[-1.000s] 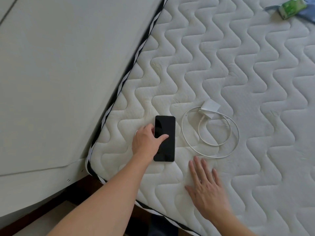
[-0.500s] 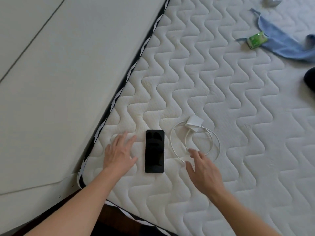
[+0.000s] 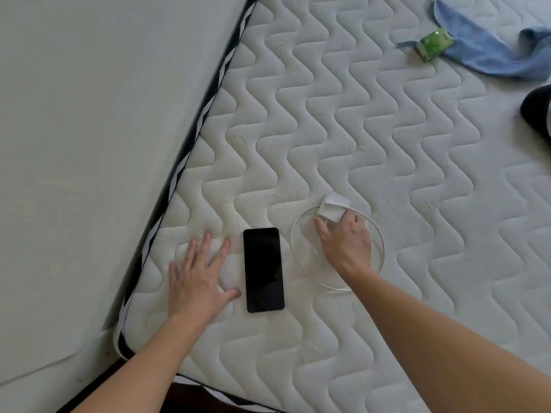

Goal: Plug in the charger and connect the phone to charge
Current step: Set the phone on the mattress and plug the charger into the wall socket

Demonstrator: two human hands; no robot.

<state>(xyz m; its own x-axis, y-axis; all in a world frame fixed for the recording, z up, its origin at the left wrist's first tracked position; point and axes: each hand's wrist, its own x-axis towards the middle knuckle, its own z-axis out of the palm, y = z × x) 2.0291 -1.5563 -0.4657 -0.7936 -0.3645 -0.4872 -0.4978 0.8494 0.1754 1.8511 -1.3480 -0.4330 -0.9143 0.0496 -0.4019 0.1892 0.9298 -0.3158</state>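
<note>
A black phone [image 3: 263, 269] lies face up with a dark screen on the white quilted mattress [image 3: 417, 234], near its front left corner. My left hand [image 3: 199, 278] rests flat just left of the phone, fingers spread, holding nothing. To the right of the phone a white charger brick [image 3: 333, 207] sits at the top of its coiled white cable [image 3: 301, 263]. My right hand [image 3: 346, 242] lies over the coil with its fingertips closing around the brick's near side. Part of the cable is hidden under that hand.
A pale wall or panel [image 3: 89, 144] runs along the mattress's left edge, past a black-and-white trim. At the far right lie a green packet [image 3: 433, 44], a blue cloth [image 3: 489, 52] and a dark object [image 3: 536, 111] cut by the frame edge.
My left hand let go of the phone and settled flat to its left. My right hand moved forward from the mattress front over the cable coil onto the charger brick.
</note>
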